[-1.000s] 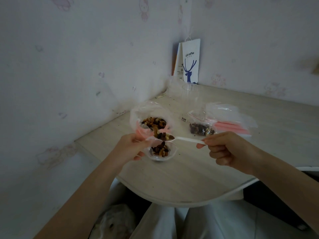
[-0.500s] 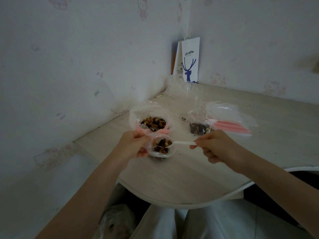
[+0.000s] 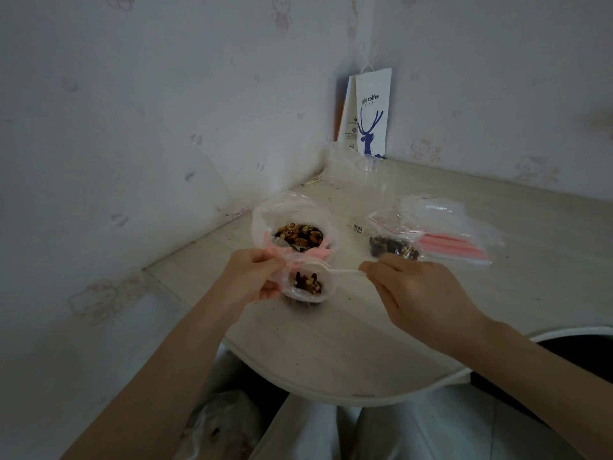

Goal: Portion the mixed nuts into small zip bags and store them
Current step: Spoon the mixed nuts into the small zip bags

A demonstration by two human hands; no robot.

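Pale counter (image 3: 431,310) in wall corner. At back, upright against wall: white paper bag (image 3: 371,117) with blue deer print. Right of centre, lying flat: stack of empty zip bags (image 3: 457,234). Left of centre: large open bag of mixed nuts (image 3: 298,234). Touching the stack's near left edge: filled zip bag (image 3: 394,247). Just in front of the large bag: left hand (image 3: 252,277), fingers clamped on rim of small zip bag (image 3: 305,283), part-filled, mouth open. Right hand (image 3: 421,293), fingers pinched on handle of white spoon (image 3: 345,272), bowl at the small bag's mouth.

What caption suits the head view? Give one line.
Left hand holds a small zip bag of mixed nuts; right hand dips a white spoon into it.
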